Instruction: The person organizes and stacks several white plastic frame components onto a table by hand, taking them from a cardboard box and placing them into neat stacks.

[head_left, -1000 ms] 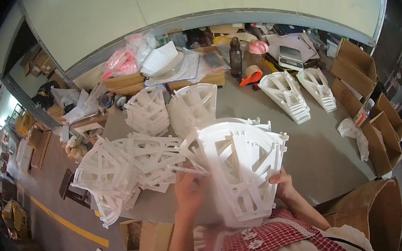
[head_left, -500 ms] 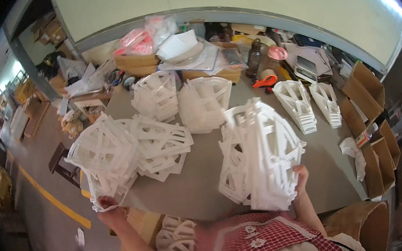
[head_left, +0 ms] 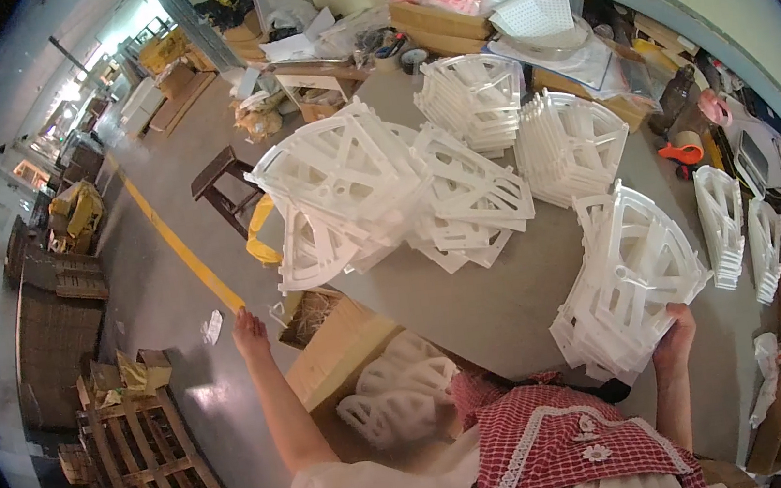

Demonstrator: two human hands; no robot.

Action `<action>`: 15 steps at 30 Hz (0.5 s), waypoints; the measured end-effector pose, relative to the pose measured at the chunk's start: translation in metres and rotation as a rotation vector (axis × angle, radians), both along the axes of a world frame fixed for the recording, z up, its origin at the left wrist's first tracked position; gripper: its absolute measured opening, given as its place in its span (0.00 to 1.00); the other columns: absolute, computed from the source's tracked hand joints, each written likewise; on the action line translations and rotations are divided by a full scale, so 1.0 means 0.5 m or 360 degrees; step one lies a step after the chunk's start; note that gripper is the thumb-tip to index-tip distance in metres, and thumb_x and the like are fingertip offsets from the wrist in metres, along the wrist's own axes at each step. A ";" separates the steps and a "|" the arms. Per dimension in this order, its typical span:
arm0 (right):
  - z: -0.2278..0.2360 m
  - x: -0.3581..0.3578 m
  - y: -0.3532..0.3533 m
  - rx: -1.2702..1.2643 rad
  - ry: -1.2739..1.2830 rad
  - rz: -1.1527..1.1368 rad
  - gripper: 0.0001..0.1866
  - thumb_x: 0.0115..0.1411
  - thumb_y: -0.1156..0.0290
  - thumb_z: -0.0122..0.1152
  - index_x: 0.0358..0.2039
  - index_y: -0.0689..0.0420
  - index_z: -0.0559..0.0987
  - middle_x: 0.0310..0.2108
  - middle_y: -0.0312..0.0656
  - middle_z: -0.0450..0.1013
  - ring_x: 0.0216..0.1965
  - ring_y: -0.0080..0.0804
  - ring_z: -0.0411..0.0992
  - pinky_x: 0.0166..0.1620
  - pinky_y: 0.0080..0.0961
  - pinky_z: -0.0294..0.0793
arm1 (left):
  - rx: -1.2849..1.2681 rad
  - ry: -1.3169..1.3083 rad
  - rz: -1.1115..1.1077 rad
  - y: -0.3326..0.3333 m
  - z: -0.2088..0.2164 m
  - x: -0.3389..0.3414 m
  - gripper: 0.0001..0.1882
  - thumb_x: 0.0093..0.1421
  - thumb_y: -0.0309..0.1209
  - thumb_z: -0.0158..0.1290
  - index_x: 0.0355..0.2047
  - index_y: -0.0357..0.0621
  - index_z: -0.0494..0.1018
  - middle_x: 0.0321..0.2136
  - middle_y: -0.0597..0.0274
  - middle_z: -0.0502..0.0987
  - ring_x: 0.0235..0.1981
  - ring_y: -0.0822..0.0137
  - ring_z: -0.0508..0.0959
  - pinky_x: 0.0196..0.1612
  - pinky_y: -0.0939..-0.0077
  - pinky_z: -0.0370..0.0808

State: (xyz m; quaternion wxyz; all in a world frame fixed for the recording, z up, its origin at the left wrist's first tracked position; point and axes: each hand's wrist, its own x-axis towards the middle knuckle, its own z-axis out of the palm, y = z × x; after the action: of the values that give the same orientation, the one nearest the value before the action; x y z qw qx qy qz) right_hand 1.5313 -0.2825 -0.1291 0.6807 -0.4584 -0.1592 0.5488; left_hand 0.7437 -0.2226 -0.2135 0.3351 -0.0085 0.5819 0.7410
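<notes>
My right hand (head_left: pixel 677 334) is closed on the lower right edge of a stack of white plastic fan-shaped frames (head_left: pixel 631 278) with triangular cutouts, at the near right of the table. Off the table's left side, my left hand (head_left: pixel 249 332) is raised with its fingers drawn together. A small pale bent piece (head_left: pixel 278 312) shows beside those fingers; whether they hold it is unclear. Nearest to that hand on the table is a heaped pile of similar white frames (head_left: pixel 343 177). More frames (head_left: pixel 470 190) lie fanned out beside the pile.
Two upright stacks (head_left: pixel 470 98) (head_left: pixel 573 145) stand farther back, and two narrow ones on the right. An open cardboard box (head_left: pixel 336 353) with white frames inside sits below the near edge. A dark stool (head_left: pixel 225 186) and wooden pallet (head_left: pixel 161 477) are on the left floor.
The view has swung left. My left hand has come away from the left pile's lower edge, out over the floor side. The right-hand stack now sits lower and flatter, still gripped.
</notes>
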 end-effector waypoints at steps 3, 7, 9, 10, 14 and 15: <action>0.042 -0.023 0.016 -0.0017 0.0000 0.0109 0.30 0.52 0.65 0.53 0.56 0.64 0.68 0.50 0.45 0.72 0.51 0.40 0.71 0.57 0.35 0.68 | -0.0479 0.0446 -0.0112 -0.031 -0.047 -0.069 0.12 0.55 0.32 0.57 0.39 0.42 0.75 0.28 0.64 0.72 0.30 0.69 0.70 0.34 0.71 0.70; 0.040 -0.006 0.005 -0.0162 -0.0305 0.0149 0.30 0.57 0.58 0.55 0.57 0.63 0.68 0.52 0.44 0.71 0.52 0.37 0.70 0.57 0.34 0.67 | -0.0746 0.0896 -0.0200 -0.019 -0.130 -0.023 0.04 0.52 0.31 0.55 0.27 0.46 0.75 0.20 0.64 0.70 0.22 0.68 0.67 0.26 0.69 0.66; 0.021 0.028 -0.007 -0.0392 -0.0698 0.0263 0.30 0.58 0.53 0.57 0.53 0.64 0.72 0.48 0.42 0.74 0.49 0.35 0.72 0.54 0.33 0.68 | -0.0975 0.1010 -0.0554 0.003 -0.160 0.061 0.09 0.53 0.33 0.54 0.31 0.40 0.76 0.23 0.61 0.72 0.25 0.62 0.69 0.28 0.66 0.66; 0.029 0.038 -0.021 -0.0545 -0.0923 0.0233 0.30 0.57 0.52 0.59 0.51 0.64 0.74 0.45 0.42 0.75 0.48 0.34 0.72 0.54 0.32 0.68 | -0.0992 0.1195 -0.0971 0.034 -0.146 0.143 0.11 0.55 0.33 0.53 0.34 0.39 0.76 0.25 0.60 0.74 0.28 0.61 0.70 0.31 0.66 0.67; 0.082 0.029 -0.025 -0.0812 -0.1853 0.0192 0.29 0.57 0.44 0.59 0.38 0.61 0.81 0.32 0.47 0.79 0.37 0.41 0.77 0.42 0.35 0.73 | -0.0962 0.0633 -0.2103 -0.007 -0.093 0.361 0.16 0.63 0.32 0.48 0.48 0.39 0.75 0.41 0.60 0.79 0.41 0.65 0.77 0.46 0.71 0.72; 0.130 0.012 -0.020 -0.0946 -0.2236 0.0296 0.28 0.57 0.43 0.59 0.35 0.60 0.81 0.29 0.50 0.78 0.33 0.45 0.77 0.38 0.38 0.74 | -0.1082 0.0899 -0.2453 -0.005 -0.028 0.424 0.15 0.65 0.34 0.47 0.44 0.37 0.77 0.38 0.61 0.80 0.39 0.68 0.78 0.43 0.74 0.72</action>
State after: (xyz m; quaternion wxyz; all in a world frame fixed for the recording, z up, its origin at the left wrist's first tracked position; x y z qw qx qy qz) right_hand 1.5375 -0.2925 -0.0642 0.2189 -0.8478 -0.4381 0.2034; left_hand 0.9555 -0.2251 -0.2274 0.5641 0.4697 0.6754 0.0709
